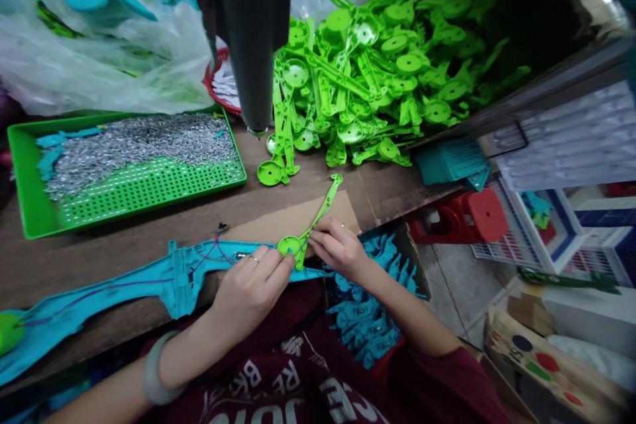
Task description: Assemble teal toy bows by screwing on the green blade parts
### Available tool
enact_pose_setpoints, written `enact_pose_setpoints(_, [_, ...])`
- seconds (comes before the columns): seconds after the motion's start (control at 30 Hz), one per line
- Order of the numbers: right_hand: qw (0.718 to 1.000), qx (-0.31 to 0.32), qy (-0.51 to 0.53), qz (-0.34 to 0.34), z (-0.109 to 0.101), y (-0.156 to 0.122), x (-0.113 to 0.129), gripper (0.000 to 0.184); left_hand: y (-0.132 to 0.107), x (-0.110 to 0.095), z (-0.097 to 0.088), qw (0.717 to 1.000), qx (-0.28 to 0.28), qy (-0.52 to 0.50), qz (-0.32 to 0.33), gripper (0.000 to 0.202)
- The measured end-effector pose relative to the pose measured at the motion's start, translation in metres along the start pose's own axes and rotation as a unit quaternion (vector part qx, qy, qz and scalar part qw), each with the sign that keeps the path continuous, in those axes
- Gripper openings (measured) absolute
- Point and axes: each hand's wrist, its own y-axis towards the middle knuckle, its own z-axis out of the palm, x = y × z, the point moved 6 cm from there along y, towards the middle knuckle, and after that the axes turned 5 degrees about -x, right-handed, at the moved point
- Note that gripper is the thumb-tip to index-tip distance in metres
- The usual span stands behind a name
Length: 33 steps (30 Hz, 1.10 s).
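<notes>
A lime-green plastic part (289, 246) with a round cup and a long narrow arm lies across the blue plastic shell (116, 295) and the cardboard. My left hand (253, 285) is closed, its fingertips gripping the edge of the green part's cup. At the base of the arm, my right hand (340, 248) pinches the same part; a thin wire runs along the arm close to its fingers. The blue shell stretches left along the table edge, with purple and red wires in it and a small metal piece (242, 256) near my left fingers. My fingertips hide some of the joint.
Left stands a green perforated tray (124, 202) of small metal pieces. A heap of green parts (368, 73) covers the back. A dark vertical tool (253, 46) hangs above the table. Blue parts (368, 318) fill a container below; a red stool (479, 217) stands right.
</notes>
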Motion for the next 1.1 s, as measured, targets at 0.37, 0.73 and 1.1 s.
enact_pose_setpoints(0.37, [0.975,0.145,-0.099,0.136,0.009,0.022,0.009,0.023,0.017,0.013,0.005,0.99,0.11,0.015,-0.083,0.028])
enact_pose_setpoints(0.73, [0.934,0.26,-0.159,0.187,0.012,0.035,0.006,0.019,0.012,0.008,0.002,0.994,0.094,-0.005,-0.059,0.025])
enact_pose_setpoints(1.1, [0.925,0.289,-0.191,0.156,0.012,0.043,0.011,0.017,0.016,0.056,-0.008,0.952,0.246,-0.115,-0.144,0.019])
